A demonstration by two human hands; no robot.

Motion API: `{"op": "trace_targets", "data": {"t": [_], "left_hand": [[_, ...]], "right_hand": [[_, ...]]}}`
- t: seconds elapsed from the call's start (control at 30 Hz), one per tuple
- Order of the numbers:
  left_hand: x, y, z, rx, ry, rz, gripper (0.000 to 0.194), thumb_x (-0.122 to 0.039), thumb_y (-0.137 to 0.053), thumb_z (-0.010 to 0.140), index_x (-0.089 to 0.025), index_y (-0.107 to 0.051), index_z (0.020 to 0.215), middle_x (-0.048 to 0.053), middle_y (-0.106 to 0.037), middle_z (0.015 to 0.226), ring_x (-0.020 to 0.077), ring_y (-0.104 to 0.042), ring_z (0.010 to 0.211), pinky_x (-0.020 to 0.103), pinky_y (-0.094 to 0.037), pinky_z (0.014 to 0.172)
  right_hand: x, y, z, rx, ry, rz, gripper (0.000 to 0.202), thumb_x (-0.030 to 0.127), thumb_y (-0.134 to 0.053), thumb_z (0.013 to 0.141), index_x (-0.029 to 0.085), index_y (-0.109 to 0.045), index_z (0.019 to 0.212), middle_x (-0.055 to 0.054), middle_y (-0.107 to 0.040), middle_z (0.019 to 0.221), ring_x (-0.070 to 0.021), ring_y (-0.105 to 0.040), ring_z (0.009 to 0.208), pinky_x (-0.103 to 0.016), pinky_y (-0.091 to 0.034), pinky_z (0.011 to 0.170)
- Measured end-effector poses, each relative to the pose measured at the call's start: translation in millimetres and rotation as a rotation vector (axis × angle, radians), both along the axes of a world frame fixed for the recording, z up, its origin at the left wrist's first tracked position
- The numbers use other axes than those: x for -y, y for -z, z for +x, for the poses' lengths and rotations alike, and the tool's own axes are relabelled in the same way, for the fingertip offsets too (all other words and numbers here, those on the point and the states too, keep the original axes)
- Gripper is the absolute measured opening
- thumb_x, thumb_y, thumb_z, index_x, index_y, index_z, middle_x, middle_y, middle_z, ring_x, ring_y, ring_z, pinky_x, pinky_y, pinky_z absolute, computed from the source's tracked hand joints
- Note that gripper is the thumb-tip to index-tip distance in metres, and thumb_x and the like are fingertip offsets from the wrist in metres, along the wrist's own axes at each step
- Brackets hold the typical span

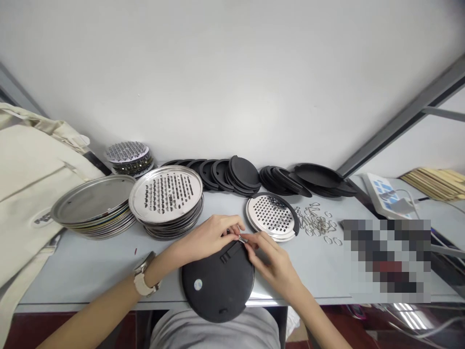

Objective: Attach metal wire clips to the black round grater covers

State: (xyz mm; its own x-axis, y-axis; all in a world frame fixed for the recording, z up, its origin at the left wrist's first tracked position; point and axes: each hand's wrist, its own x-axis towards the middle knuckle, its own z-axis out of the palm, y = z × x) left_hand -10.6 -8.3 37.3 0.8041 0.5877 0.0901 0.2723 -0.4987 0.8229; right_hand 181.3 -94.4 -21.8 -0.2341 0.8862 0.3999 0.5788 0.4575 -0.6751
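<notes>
My left hand [221,232], with a watch [144,274] on its wrist, pinches a small shiny metal ring [241,238]. My right hand [267,254] meets it there, its fingertips closed on the same ring. Beneath both hands lies a round black plastic disc [214,281] with a round sticker and a small slotted tab, reaching past the table's front edge. A round perforated metal grater plate [272,215] in a black rim rests just beyond my right hand. Loose metal rings [317,223] lie in a pile to its right.
Stacked grater discs [170,194] and metal plates [96,198] stand at the left, with smaller graters [127,152] behind. Black plastic discs [243,173] line the wall. A white power strip [387,194] and wooden boards [434,182] lie right. A cream bag [32,179] hangs left.
</notes>
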Motion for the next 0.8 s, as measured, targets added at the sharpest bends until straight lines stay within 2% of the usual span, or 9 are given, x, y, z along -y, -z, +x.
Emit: {"op": "trace_targets", "data": {"t": [0.1,0.17,0.23,0.27,0.3,0.37,0.5,0.7,0.8], "left_hand": [[7,-8.3,-9,-0.12,-0.025,0.151,0.014,-0.021,-0.05,0.094,-0.019,-0.058,0.106,0.004,-0.064,0.102,0.0195,-0.061,0.095,0.031,-0.046,0.084],[14,-9.3,-20,-0.208,0.007,0.245,0.028,-0.035,-0.052,0.094,-0.02,-0.055,0.117,0.008,-0.06,0.115,0.0237,-0.058,0.107,0.036,-0.045,0.09],[21,-4.4,-34,-0.254,0.11,0.297,0.073,-0.055,-0.065,0.081,-0.019,-0.04,0.139,0.014,-0.049,0.137,0.031,-0.045,0.128,0.041,-0.04,0.101],[23,-0.1,-41,-0.277,0.18,0.32,0.096,-0.061,-0.068,0.074,-0.017,-0.027,0.147,0.017,-0.036,0.148,0.0348,-0.033,0.138,0.044,-0.034,0.108],[25,4.9,-47,-0.29,0.238,0.348,0.11,-0.066,-0.069,0.069,-0.014,-0.017,0.152,0.02,-0.025,0.155,0.0376,-0.023,0.142,0.048,-0.027,0.112],[29,14.7,-55,-0.315,0.265,0.373,0.124,-0.072,-0.067,0.066,-0.012,-0.002,0.153,0.021,-0.012,0.159,0.0382,-0.014,0.145,0.049,-0.02,0.116],[35,25.2,-53,-0.36,0.194,0.422,0.125,-0.078,-0.06,0.066,-0.01,0.0,0.153,0.02,-0.008,0.159,0.0364,-0.012,0.146,0.047,-0.019,0.117],[46,27.7,-27,-0.442,0.102,0.486,0.124,-0.087,-0.045,0.067,0.0,-0.013,0.15,0.023,-0.007,0.157,0.0374,-0.006,0.146,0.049,-0.018,0.118],[49,26.1,-10,-0.523,0.019,0.466,0.131,-0.092,-0.042,0.061,0.006,-0.026,0.146,0.03,-0.009,0.153,0.0436,-0.009,0.143,0.054,-0.019,0.116]], "right_hand": [[2,3.3,-1,0.014,-0.009,0.046,0.032,0.013,-0.046,0.097,0.023,-0.052,0.127,-0.006,-0.054,0.093,-0.0179,-0.057,0.089,-0.031,-0.05,0.079],[3,5.3,-1,0.027,-0.011,0.049,0.036,0.013,-0.046,0.097,0.023,-0.05,0.131,-0.006,-0.054,0.095,-0.018,-0.057,0.09,-0.031,-0.05,0.081],[4,6.9,-2,0.044,-0.009,0.044,0.038,0.013,-0.046,0.097,0.024,-0.048,0.133,-0.006,-0.054,0.096,-0.0182,-0.057,0.09,-0.031,-0.05,0.081],[4,7.6,-2,0.051,-0.007,0.042,0.038,0.013,-0.046,0.097,0.024,-0.048,0.134,-0.006,-0.054,0.096,-0.0183,-0.057,0.09,-0.032,-0.05,0.081],[4,8.1,-3,0.057,-0.006,0.04,0.038,0.013,-0.045,0.097,0.025,-0.048,0.134,-0.006,-0.053,0.096,-0.0181,-0.057,0.09,-0.032,-0.05,0.081],[5,8.5,-3,0.06,-0.001,0.033,0.038,0.013,-0.045,0.098,0.025,-0.048,0.134,-0.006,-0.053,0.097,-0.0177,-0.057,0.09,-0.031,-0.05,0.081],[4,6.7,-1,0.075,0.02,0.017,0.038,0.014,-0.045,0.098,0.025,-0.047,0.135,-0.006,-0.053,0.098,-0.0172,-0.057,0.091,-0.03,-0.051,0.081],[-1,1.6,5,0.097,0.021,-0.031,0.033,0.014,-0.044,0.099,0.023,-0.05,0.13,-0.006,-0.053,0.097,-0.0164,-0.058,0.09,-0.028,-0.051,0.081],[-3,2.2,5,0.075,0.032,-0.044,0.031,0.013,-0.044,0.099,0.022,-0.051,0.127,-0.006,-0.054,0.099,-0.0162,-0.058,0.092,-0.027,-0.05,0.083]]}}
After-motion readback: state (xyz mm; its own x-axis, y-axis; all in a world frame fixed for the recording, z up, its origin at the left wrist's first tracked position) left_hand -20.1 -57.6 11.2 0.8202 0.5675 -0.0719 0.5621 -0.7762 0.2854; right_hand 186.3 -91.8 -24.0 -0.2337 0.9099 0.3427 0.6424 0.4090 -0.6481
